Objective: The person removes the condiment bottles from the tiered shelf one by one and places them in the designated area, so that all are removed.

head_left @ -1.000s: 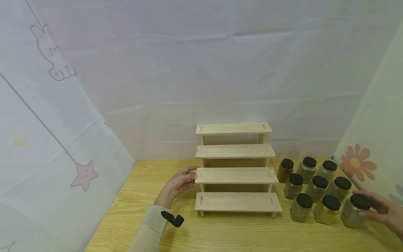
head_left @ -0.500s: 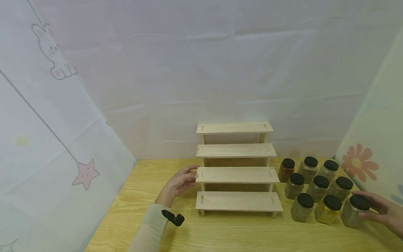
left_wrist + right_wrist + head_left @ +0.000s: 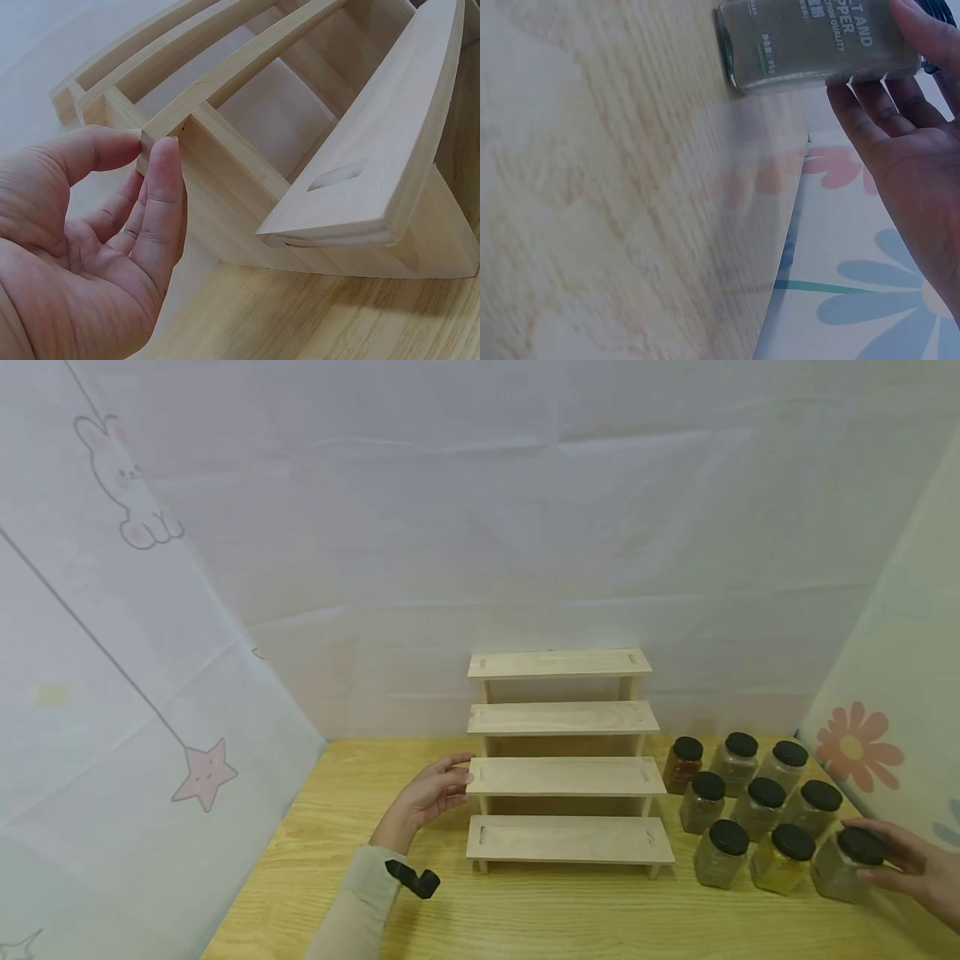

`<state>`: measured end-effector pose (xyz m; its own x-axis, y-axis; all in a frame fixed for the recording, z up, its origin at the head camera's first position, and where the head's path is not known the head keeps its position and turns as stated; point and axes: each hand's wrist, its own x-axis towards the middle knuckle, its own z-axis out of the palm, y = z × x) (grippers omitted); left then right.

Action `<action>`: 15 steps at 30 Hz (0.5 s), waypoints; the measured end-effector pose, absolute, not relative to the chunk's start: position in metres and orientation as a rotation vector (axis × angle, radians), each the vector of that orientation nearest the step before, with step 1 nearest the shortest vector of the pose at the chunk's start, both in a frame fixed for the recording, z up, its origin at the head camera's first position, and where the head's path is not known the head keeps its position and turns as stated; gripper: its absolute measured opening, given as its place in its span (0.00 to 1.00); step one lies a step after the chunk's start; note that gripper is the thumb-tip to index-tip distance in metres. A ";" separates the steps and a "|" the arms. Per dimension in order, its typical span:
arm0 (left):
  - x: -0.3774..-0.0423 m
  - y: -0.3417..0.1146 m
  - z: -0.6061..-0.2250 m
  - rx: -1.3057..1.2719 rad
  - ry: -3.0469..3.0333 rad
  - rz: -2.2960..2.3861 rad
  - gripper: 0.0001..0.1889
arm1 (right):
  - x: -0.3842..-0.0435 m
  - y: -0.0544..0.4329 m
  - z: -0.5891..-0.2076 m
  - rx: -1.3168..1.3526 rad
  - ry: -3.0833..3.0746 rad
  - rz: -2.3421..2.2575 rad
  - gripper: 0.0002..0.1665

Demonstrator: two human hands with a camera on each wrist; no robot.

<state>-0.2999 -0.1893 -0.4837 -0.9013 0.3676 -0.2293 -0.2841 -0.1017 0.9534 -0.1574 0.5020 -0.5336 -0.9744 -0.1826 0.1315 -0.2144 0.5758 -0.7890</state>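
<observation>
A pale wooden four-step display rack (image 3: 562, 777) stands on the table, its boards bare. My left hand (image 3: 423, 797) is at its left side and pinches the end of the second board from the bottom; the left wrist view shows thumb and fingertips on that board's corner (image 3: 169, 124). Far right, my right hand (image 3: 921, 864) grips a square spice jar (image 3: 834, 870) with a black lid, thumb on one side and fingers on the other. Its contents look greyish, and part of the label in the right wrist view reads "PPER". The jar's base (image 3: 731, 56) is right at the tabletop.
Several more black-lidded jars stand close together right of the rack, among them a yellow one (image 3: 780, 864) and a reddish one (image 3: 681, 770). The wood-grain table (image 3: 555, 914) meets a pale cloth backdrop (image 3: 420, 635) behind and printed side walls.
</observation>
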 end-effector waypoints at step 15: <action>-0.300 -0.189 -0.484 0.089 1.753 2.052 0.34 | -0.157 0.501 -0.530 0.579 -2.647 1.580 0.40</action>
